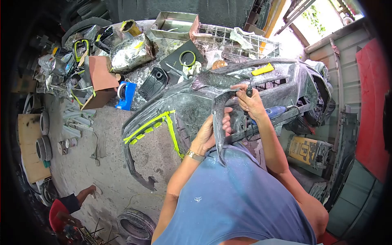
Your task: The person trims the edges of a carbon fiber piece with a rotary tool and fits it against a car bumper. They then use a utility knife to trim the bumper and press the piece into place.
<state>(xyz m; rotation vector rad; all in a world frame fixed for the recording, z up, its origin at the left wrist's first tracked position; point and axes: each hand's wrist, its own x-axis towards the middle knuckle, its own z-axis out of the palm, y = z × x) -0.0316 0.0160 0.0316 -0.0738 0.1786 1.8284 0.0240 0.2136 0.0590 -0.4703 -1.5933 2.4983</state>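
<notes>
Near the middle, my left hand [208,132] is wrapped round a long, curved, dark trim piece [219,122] dusted with white. My right hand [251,104] is closed on a small dark rotary tool [249,90], held at the upper end of that piece. Behind both hands lies a large dusty dark bumper [183,98] with yellow-green tape [173,132] along an opening on its left part. A yellow-handled cutter [262,70] rests on top of the bumper. Beside my right wrist is a blue power tool [275,111], partly behind the forearm.
A metal tray [175,25], a tape roll [187,58], a blue tape dispenser [127,96] and a cardboard box [101,75] lie beyond the bumper. Tires [136,223] stand on the floor. Another person [61,212] is at the lower left. A yellow box [307,151] sits at right.
</notes>
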